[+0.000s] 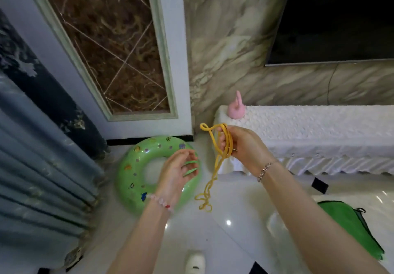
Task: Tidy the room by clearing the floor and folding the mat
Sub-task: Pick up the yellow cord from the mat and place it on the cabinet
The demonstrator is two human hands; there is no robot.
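My right hand (241,143) grips a looped bundle of yellow rope (215,167) in front of the white cabinet. The rope's loose end dangles in coils above the glossy floor. Beside the rope on the left, my left hand (177,171) hovers with loosely curled fingers that hold nothing. A green inflatable swim ring (130,179) lies on the floor below my left hand, near the wall. A green cloth or mat (349,229) lies on the floor at the lower right, partly hidden by my right forearm.
A low cabinet under a white textured cover (319,128) stands along the marble wall, with a pink rabbit-eared toy (236,108) on its left end. Blue curtains (38,167) hang at the left. A white shoe (195,263) shows at the bottom edge.
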